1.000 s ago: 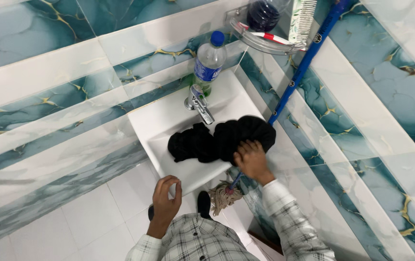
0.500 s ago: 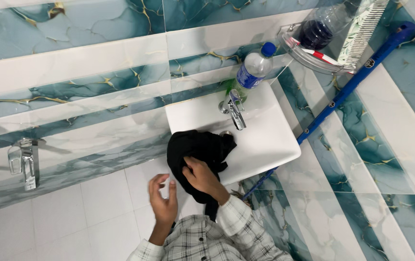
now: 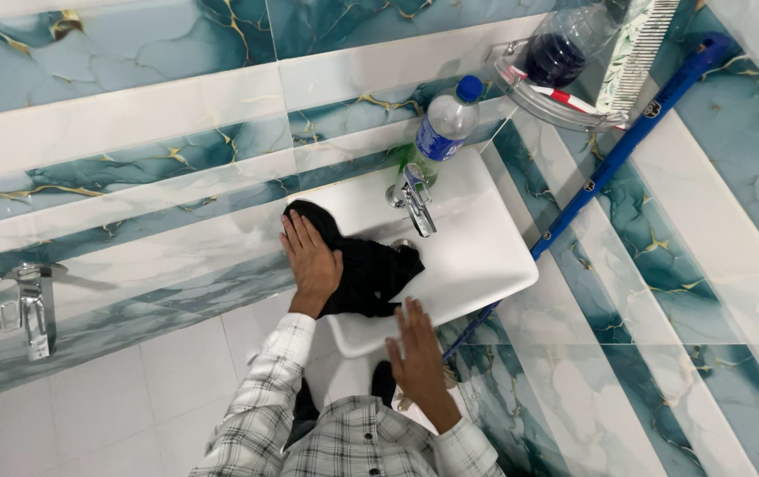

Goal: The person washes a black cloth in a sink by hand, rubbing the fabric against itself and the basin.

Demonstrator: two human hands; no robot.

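A black cloth (image 3: 370, 274) lies over the left rim and into the basin of a white sink (image 3: 485, 256). My left hand (image 3: 310, 256) rests flat on the cloth's left part, fingers stretched out toward the wall. My right hand (image 3: 416, 353) hovers open at the sink's front rim (image 3: 370, 337), fingers apart and holding nothing. It is just short of the cloth. A chrome tap (image 3: 413, 198) stands at the back of the sink, right beside the cloth.
A plastic bottle with a blue cap (image 3: 446, 124) stands behind the tap. A corner shelf (image 3: 565, 97) holds a dark bottle, a toothbrush and a comb. A blue pipe (image 3: 626, 141) runs down the tiled wall. A chrome wall tap (image 3: 30, 305) is far left.
The cloth has slid from the basin's middle to the sink's left rim. My left hand now lies on it. My right hand has come off it, back to the front rim.
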